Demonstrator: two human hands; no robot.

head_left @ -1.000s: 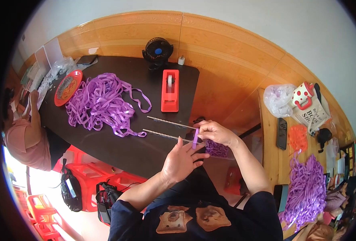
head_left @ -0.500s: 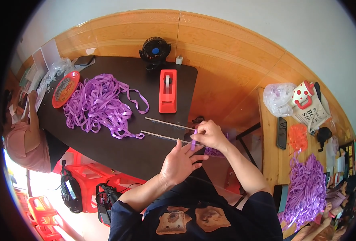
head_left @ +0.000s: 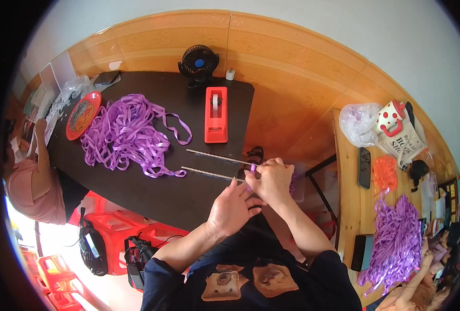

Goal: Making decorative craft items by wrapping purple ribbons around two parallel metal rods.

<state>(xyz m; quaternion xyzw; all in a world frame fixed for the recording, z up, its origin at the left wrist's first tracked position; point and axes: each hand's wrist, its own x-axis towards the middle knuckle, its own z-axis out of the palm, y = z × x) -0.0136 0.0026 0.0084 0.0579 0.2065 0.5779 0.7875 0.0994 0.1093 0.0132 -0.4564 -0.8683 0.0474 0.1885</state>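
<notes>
Left hand (head_left: 230,210) palm up; right hand (head_left: 274,182) curled.

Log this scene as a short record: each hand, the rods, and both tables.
Left hand: open, palm up, beside the lower rod; contact unclear
Right hand: at the purple strip; exact grip hidden
Rods: two, thin, roughly side by side, the upper rod farther from the person
Dark table: purple ribbon pile, red plate, red tape dispenser, black fan
Wooden table: purple ribbon bundle, dark phone, polka-dot cup
</notes>
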